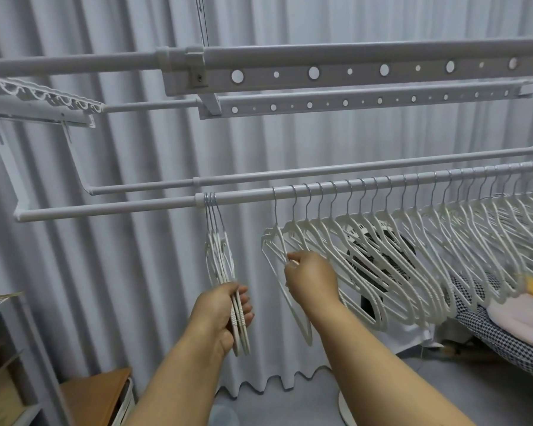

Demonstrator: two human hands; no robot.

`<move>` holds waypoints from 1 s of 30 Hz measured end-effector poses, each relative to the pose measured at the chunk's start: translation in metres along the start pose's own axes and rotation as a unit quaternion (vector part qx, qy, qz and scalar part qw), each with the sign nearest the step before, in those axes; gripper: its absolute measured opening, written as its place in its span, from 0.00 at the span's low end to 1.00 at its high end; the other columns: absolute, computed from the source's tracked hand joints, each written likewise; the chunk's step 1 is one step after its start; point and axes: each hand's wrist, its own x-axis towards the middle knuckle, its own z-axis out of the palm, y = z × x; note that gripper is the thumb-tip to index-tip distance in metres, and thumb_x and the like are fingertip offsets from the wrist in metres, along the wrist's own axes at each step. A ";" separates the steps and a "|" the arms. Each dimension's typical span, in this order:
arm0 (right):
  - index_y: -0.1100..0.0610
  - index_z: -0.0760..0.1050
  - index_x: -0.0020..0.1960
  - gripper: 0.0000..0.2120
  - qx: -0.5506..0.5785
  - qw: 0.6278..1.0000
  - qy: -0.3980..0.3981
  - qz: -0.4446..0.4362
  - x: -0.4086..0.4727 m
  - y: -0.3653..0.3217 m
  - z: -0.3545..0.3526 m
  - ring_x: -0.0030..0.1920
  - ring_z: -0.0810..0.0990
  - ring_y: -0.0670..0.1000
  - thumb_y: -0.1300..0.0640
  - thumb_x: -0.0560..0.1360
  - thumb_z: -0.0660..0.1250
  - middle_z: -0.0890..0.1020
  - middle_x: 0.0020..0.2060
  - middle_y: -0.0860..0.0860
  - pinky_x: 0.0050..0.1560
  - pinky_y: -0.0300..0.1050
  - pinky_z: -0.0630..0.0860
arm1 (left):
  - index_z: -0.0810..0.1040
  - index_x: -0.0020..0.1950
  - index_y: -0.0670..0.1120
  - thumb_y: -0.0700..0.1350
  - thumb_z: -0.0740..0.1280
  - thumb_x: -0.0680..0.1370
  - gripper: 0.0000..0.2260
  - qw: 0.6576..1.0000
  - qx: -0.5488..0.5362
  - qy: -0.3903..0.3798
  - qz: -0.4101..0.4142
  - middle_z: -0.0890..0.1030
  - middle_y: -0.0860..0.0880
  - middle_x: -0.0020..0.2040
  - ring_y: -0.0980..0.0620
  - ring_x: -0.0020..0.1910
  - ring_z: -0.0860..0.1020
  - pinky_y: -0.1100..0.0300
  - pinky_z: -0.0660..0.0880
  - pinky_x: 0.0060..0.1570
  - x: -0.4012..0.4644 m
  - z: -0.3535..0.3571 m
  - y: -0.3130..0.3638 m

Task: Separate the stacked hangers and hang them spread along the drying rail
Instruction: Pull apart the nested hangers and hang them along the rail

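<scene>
White stacked hangers [220, 259] gripped, left hand [220, 315]

White hangers [382, 256], grey curtain [120, 256]

Head view, close to the rail

One wide-angle camera looks forward, slightly up at the rail [259, 196] crossing from 9 to 2 o'clock; both forearms enter from 6 o'clock, curtain [136, 256] just behind.

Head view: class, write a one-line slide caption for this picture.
Left hand grips the bunched hangers on the drying rail while the right hand pinches the nearest spread hanger.
</scene>
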 end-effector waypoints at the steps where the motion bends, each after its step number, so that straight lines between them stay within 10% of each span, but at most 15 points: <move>1: 0.66 0.75 0.55 0.17 -0.002 1.000 0.001 0.000 0.000 0.000 -0.001 0.47 0.81 0.65 0.64 0.69 0.58 0.82 0.44 0.65 0.47 0.60 0.79 | 0.75 0.44 0.37 0.42 0.59 0.82 0.11 1.000 -0.002 -0.004 -0.001 0.69 0.45 0.30 0.51 0.27 0.68 0.67 0.69 0.19 0.000 0.000 0.000; 15: 0.65 0.76 0.55 0.17 -0.003 1.000 0.005 0.007 0.003 0.005 -0.003 0.46 0.81 0.66 0.65 0.69 0.58 0.83 0.43 0.64 0.46 0.61 0.79 | 0.75 0.44 0.37 0.42 0.59 0.82 0.11 1.000 0.001 -0.010 -0.002 0.69 0.45 0.31 0.50 0.29 0.68 0.67 0.70 0.20 -0.003 -0.003 0.001; 24: 0.64 0.76 0.57 0.16 -0.043 0.999 0.016 0.001 0.006 0.010 -0.002 0.33 0.74 0.54 0.64 0.71 0.59 0.83 0.40 0.62 0.35 0.44 0.66 | 0.74 0.45 0.38 0.42 0.59 0.82 0.10 1.000 0.001 -0.010 -0.005 0.69 0.45 0.31 0.50 0.29 0.68 0.66 0.69 0.20 -0.003 -0.003 0.001; 30: 0.52 0.74 0.64 0.16 -0.220 0.962 0.122 -0.107 -0.020 -0.019 -0.010 0.60 0.73 0.54 0.51 0.79 0.58 0.78 0.57 0.51 0.45 0.45 0.69 | 0.75 0.42 0.36 0.44 0.64 0.81 0.13 0.999 0.022 0.026 0.001 0.75 0.42 0.32 0.48 0.29 0.75 0.63 0.74 0.20 0.001 -0.004 -0.003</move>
